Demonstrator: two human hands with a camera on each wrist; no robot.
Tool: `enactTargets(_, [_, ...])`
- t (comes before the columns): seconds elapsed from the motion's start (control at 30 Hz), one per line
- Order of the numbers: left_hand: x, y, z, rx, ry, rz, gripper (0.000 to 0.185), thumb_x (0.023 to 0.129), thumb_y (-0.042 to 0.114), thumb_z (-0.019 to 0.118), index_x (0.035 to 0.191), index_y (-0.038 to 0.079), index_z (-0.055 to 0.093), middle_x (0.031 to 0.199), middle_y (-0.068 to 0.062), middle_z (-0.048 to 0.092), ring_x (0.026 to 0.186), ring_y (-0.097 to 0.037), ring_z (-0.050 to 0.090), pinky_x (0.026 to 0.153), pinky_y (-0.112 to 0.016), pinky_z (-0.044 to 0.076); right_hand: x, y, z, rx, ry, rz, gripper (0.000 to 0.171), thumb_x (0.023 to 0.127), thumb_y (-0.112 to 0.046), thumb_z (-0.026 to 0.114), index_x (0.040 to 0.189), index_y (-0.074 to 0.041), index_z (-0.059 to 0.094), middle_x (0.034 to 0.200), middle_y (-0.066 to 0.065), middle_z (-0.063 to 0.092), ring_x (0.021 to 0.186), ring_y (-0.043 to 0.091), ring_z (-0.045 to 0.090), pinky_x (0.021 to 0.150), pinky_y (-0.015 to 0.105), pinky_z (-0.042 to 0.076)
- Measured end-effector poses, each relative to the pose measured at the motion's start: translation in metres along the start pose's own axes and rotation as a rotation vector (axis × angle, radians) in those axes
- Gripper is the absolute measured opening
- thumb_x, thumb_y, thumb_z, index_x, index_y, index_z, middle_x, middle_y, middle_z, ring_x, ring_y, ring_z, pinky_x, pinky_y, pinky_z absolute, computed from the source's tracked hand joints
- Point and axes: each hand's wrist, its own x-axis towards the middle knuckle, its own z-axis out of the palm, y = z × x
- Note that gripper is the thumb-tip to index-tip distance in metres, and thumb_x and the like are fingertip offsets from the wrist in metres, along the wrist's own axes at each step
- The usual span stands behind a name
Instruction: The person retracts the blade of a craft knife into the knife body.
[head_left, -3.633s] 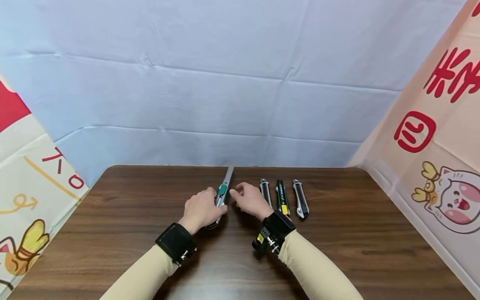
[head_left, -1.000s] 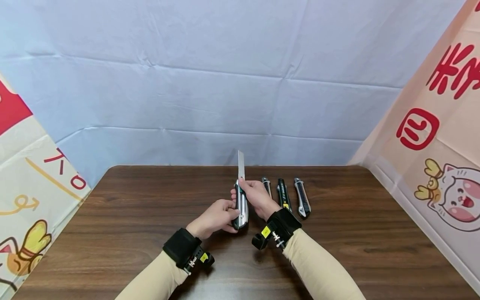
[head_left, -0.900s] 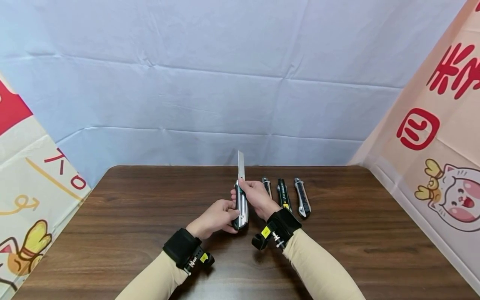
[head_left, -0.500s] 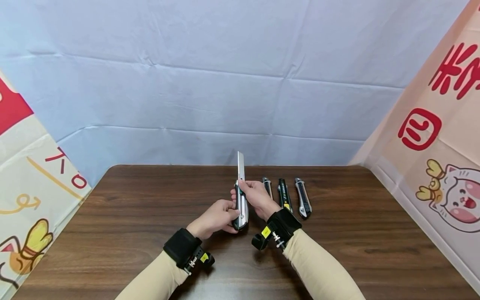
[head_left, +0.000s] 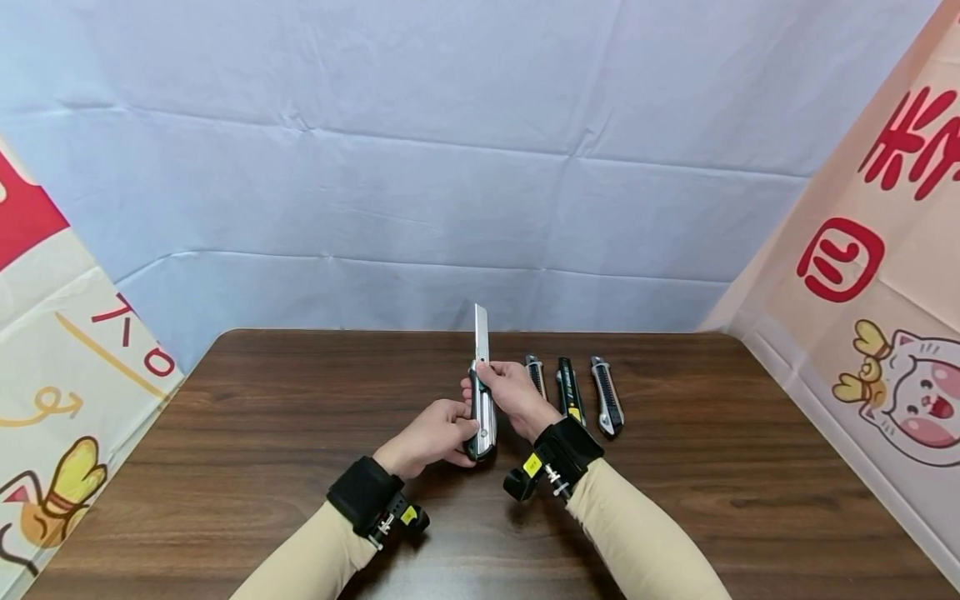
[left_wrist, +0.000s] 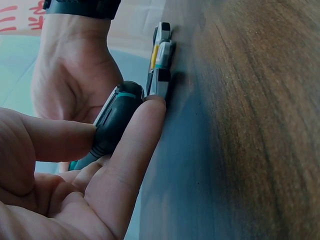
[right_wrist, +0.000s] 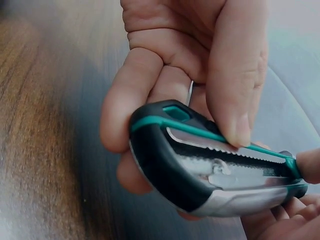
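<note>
A utility knife [head_left: 483, 425] with a silver, black and teal handle is held between both hands, its long blade [head_left: 482, 329] out and pointing away from me. My left hand [head_left: 431, 437] pinches the handle's near end between thumb and fingers. Farther up, my right hand [head_left: 517, 396] grips the handle close to the blade, thumb on top over the teal slider. In the right wrist view, the left thumb lies along the slotted handle [right_wrist: 175, 165], and the right thumb [right_wrist: 309, 166] shows at the frame's edge. The left wrist view shows the handle's rounded black end [left_wrist: 117, 122].
Three more utility knives lie side by side on the brown wooden table [head_left: 300, 383], right of my hands: a grey one [head_left: 536, 375] partly behind the right hand, a black and yellow one [head_left: 570, 387], and a silver-black one [head_left: 606, 396]. A pale cloth [head_left: 450, 167] hangs behind.
Since the earliest frame, the knife has moved right and been raised, and the right hand has taken hold near its blade end. Over the last second the hands and knife stay almost still.
</note>
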Motion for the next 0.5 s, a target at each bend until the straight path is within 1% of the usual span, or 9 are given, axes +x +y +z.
enactTargets(0.17, [0.0019,-0.0005,-0.0001,-0.001,-0.003,-0.007,0.028,0.101,0.005,0.044,0.119,-0.013,0.055,0.102,-0.019,0.066,0.078,-0.016,0.066,0.070,-0.033,0.062,0.0008,0.0009,0.0001,0.004,0.001,0.004,0.040,0.105,-0.019,0.044,0.134,0.007,0.050,0.110,0.022,0.068,0.087,0.019,0.071,0.085,0.034,0.059])
enactTargets(0.3, [0.0023,-0.0007,-0.0005,-0.002,-0.004,-0.011,0.028,0.101,0.005,0.044,0.120,-0.013,0.055,0.102,-0.019,0.066,0.077,-0.016,0.066,0.069,-0.033,0.062,0.0005,0.0005,0.0003,0.004,0.000,0.008,0.040,0.105,-0.019,0.043,0.135,0.007,0.049,0.114,0.024,0.066,0.085,0.016,0.070,0.084,0.033,0.059])
enactTargets(0.5, [0.0033,-0.0013,-0.0010,-0.005,-0.004,-0.021,0.029,0.101,0.005,0.044,0.121,-0.012,0.055,0.102,-0.019,0.066,0.078,-0.015,0.066,0.069,-0.033,0.062,0.0003,0.0000,0.0006,0.007,0.003,0.011,0.039,0.105,-0.017,0.044,0.135,0.008,0.049,0.110,0.020,0.068,0.085,0.016,0.069,0.084,0.032,0.059])
